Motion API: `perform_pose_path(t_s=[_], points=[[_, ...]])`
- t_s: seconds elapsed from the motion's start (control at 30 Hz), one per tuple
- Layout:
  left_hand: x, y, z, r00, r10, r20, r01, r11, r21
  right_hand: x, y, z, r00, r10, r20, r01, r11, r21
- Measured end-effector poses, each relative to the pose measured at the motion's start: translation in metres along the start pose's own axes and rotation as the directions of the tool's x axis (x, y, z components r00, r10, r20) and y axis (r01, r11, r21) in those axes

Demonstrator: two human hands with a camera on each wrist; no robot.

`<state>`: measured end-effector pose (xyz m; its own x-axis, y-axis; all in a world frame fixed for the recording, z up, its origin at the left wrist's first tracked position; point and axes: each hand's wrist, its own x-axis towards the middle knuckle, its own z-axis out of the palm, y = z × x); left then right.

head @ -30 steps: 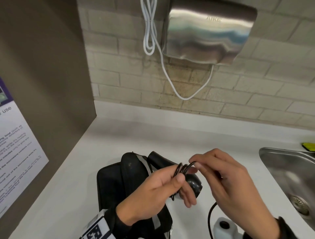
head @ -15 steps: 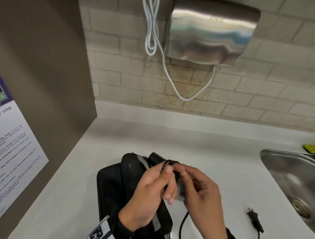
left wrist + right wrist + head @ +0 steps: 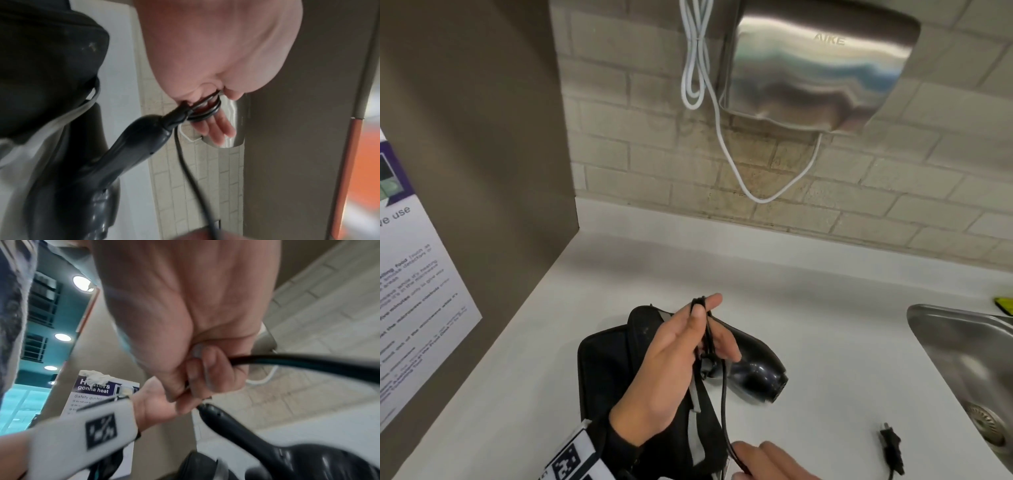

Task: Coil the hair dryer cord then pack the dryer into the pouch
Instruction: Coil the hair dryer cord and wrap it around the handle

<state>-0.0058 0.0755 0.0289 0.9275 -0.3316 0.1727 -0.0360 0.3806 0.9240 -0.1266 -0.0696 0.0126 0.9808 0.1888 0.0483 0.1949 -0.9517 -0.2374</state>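
A black hair dryer (image 3: 751, 368) lies on the white counter, its handle toward a black pouch (image 3: 613, 373) at its left. My left hand (image 3: 678, 356) is raised over both and pinches several small loops of the black cord (image 3: 700, 305) between thumb and fingers; the wrist view shows these cord loops (image 3: 205, 110) at the handle's end (image 3: 174, 116). From there the cord (image 3: 724, 404) drops to my right hand (image 3: 763, 460) at the bottom edge, which grips the cord (image 3: 287, 361) in curled fingers. The plug (image 3: 890, 443) rests on the counter at the right.
A steel sink (image 3: 969, 359) is sunk into the counter at the right, a yellow-green item (image 3: 1005, 305) behind it. A steel hand dryer (image 3: 815, 68) with a white cable (image 3: 698, 78) hangs on the brick wall. A brown side panel (image 3: 476, 154) with a poster (image 3: 410, 284) bounds the left.
My right hand has left the loops and slid down the cord toward me, to the bottom edge. The left hand has lifted slightly, still pinching the loops.
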Motion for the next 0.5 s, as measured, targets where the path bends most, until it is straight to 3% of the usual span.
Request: perform_pose_path(t_s=[0.07, 0.2, 0.3, 0.37, 0.5], points=[[0.0, 0.001, 0.0, 0.996, -0.033, 0.084, 0.024, 0.994, 0.106, -0.005, -0.002, -0.023, 0.99, -0.088, -0.108, 0.082, 0.995, -0.065], [-0.006, 0.006, 0.009, 0.975, -0.055, 0.218, -0.004, 0.965, 0.262, 0.005, 0.004, -0.07, 0.919, -0.245, -0.309, 0.227, 0.969, -0.093], [-0.009, 0.006, 0.015, 0.956, -0.075, 0.283, -0.014, 0.954, 0.299, 0.016, 0.01, -0.082, 0.915, -0.179, -0.361, 0.208, 0.977, 0.043], [-0.011, 0.006, 0.016, 0.951, -0.062, 0.304, -0.016, 0.969, 0.248, 0.02, 0.015, -0.087, 0.929, -0.165, -0.33, 0.218, 0.967, 0.129], [-0.012, 0.004, 0.016, 0.941, -0.016, 0.337, -0.054, 0.979, 0.198, 0.032, 0.017, -0.094, 0.922, -0.196, -0.334, 0.312, 0.888, 0.339]])
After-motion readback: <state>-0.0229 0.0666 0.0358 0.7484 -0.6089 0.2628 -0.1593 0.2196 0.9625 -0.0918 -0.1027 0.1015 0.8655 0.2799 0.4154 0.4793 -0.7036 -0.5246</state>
